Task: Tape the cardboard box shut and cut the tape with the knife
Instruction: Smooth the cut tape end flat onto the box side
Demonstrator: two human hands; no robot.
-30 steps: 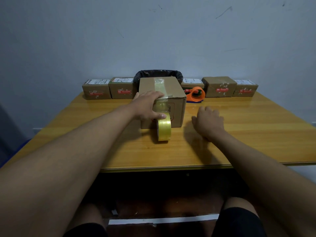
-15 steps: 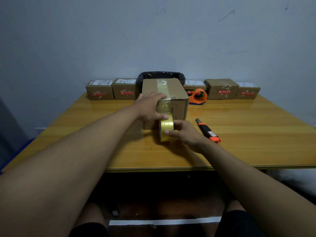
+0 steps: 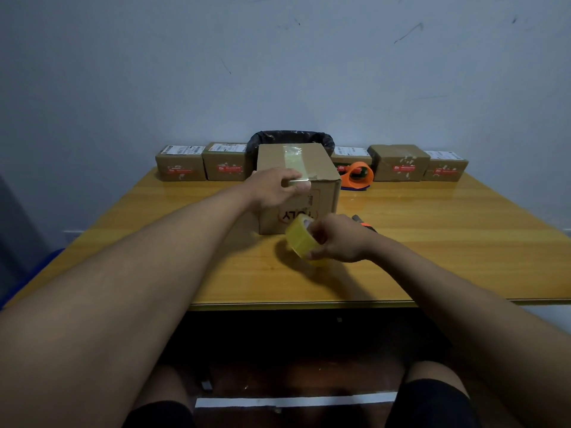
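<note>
As left hand holds box, right hand gripping tape roll has drawn back.

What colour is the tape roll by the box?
Translucent yellow; the tape roll shows best in the head view, gripped by the right hand.

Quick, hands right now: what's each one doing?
Left hand: on the cardboard box top front edge, over the tape strip; grip cannot be told.
Right hand: closed around the tape roll.

Black shorts (forearms unsleeved)
</note>
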